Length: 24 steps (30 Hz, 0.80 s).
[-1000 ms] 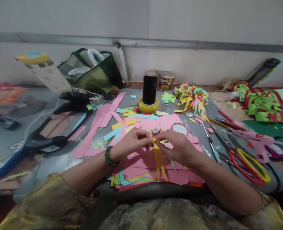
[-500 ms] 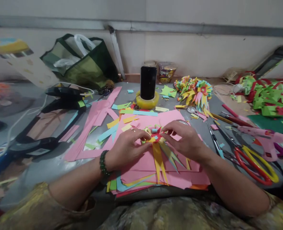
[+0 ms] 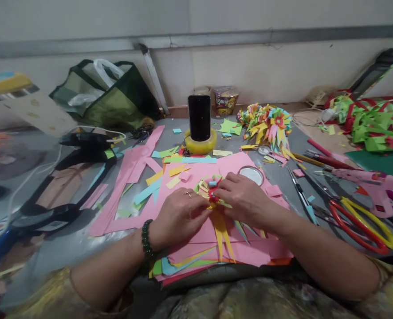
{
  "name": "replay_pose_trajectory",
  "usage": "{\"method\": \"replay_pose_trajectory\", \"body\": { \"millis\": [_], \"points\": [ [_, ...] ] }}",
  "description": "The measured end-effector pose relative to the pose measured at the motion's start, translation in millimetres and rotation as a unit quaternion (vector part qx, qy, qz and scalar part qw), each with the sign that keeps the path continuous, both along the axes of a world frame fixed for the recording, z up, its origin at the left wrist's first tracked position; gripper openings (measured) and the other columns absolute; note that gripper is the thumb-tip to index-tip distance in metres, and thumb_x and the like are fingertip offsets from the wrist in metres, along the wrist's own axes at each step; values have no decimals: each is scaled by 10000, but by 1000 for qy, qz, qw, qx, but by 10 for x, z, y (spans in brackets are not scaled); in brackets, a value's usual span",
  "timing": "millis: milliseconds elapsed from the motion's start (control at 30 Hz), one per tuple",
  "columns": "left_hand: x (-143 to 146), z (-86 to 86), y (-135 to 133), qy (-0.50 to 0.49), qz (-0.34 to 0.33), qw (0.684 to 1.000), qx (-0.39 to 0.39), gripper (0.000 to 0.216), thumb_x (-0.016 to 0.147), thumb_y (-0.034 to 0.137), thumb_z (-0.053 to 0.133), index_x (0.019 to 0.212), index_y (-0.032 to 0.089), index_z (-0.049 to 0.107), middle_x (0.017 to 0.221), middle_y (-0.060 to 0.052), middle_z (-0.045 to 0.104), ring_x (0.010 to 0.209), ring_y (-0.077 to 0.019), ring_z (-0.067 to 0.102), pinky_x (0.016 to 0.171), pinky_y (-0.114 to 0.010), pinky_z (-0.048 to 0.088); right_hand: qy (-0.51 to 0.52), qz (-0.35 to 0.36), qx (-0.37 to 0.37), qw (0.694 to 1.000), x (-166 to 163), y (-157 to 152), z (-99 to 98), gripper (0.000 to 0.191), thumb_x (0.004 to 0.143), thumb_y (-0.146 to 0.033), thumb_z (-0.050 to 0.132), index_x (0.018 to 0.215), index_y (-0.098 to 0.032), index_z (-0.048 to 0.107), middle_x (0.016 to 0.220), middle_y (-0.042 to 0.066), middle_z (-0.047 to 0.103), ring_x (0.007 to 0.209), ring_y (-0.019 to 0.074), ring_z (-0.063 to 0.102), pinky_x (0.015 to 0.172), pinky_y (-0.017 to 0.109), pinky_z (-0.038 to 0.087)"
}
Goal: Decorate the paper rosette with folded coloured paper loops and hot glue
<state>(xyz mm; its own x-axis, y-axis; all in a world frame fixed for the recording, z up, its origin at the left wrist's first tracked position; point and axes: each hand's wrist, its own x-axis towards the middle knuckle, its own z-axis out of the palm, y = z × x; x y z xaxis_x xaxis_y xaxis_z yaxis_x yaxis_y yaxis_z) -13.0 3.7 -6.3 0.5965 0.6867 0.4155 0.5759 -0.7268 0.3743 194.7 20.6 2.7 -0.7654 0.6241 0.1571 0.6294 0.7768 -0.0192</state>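
Both hands meet over a small paper flower (image 3: 212, 194) with a red centre, pale and green petals and a tiny blue piece. Long yellow paper tails (image 3: 221, 232) and some bluish ones hang from it toward me. My left hand (image 3: 180, 212) pinches its left lower edge; a dark green bead bracelet circles that wrist. My right hand (image 3: 245, 197) has its fingertips closed on the right side of the flower, covering part of it. Beneath lies a stack of pink sheets (image 3: 196, 230), other colours showing at its edges. A roll of tape (image 3: 251, 175) rests just beyond my right hand.
A phone (image 3: 199, 117) stands in a yellow tape roll (image 3: 200, 144). Right are scissors (image 3: 366, 226), a pink glue gun (image 3: 376, 188) and a craft knife (image 3: 301, 192). Finished paper flowers (image 3: 273, 122) lie behind. Left are pink strips (image 3: 130, 173), a black frame-like object (image 3: 46, 208) and a green bag (image 3: 106, 95).
My right hand has moved left and slightly down, its fingers now over the flower's right side. More of the tape roll shows. The whole view has shifted a little.
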Motion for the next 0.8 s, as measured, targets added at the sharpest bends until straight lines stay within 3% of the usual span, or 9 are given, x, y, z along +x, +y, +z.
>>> {"method": "replay_pose_trajectory", "body": {
  "millis": [100,233,433,800],
  "points": [
    [-13,-3,6,27,-1,1000,4,195,891,265,568,761,202,700,660,-29,697,646,-165,599,633,-292,453,-20,5,14,1000,-25,2,-21,22,863,-131,663,874,-141,679,858,92,674,814,232,524,686,334,385],
    [-13,-1,4,53,0,999,5,186,873,239,577,722,199,678,637,-31,674,658,-181,590,628,-303,428,-34,14,38,999,-48,-9,-39,105,926,-125,603,847,-135,670,783,92,662,787,228,533,652,322,363],
    [-4,8,-3,64,7,998,0,141,839,203,593,731,206,683,645,-23,683,662,-178,601,639,-301,419,-59,15,55,997,-84,5,-34,153,929,-97,593,803,-138,669,738,90,659,767,225,556,611,309,355],
    [2,4,-2,59,5,998,-7,152,851,208,582,750,199,694,658,-33,683,665,-183,608,655,-311,434,-63,0,19,998,-96,8,-25,125,913,-121,643,794,-142,676,779,79,669,765,216,573,599,300,363]
  ]
}}
